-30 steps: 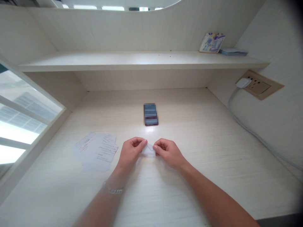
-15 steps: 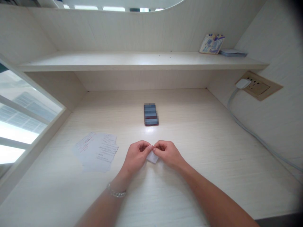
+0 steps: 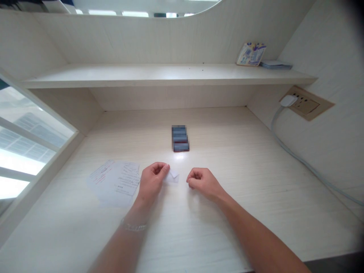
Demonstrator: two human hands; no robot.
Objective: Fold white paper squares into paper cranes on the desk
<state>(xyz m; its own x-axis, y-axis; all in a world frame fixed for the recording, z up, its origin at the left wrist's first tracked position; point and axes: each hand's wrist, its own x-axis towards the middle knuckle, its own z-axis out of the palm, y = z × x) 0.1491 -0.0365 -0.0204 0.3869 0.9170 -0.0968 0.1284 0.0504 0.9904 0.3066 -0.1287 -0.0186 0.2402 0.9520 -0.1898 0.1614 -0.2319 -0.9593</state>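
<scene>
Between thumb and fingers, my left hand (image 3: 153, 179) pinches a small folded piece of white paper (image 3: 173, 176) just above the desk. One flap of that paper stands out at an angle. To its right, a short gap away, my right hand (image 3: 205, 183) is curled with the fingertips together, and I see nothing in it. Several written sheets of paper (image 3: 113, 184) lie overlapping on the desk, left of my left hand. Beyond the hands is a dark rectangular object (image 3: 180, 138), blurred out by pixelation.
A long shelf (image 3: 127, 75) crosses the back of the desk, with a printed packet (image 3: 251, 54) and a thin flat stack (image 3: 275, 65) on its right end. From the wall socket (image 3: 308, 103), a plugged-in cable (image 3: 295, 156) runs along the right side.
My hands have parted. The left hand has moved left with the folded paper, while the right hand has let go of it and stays close to its earlier place.
</scene>
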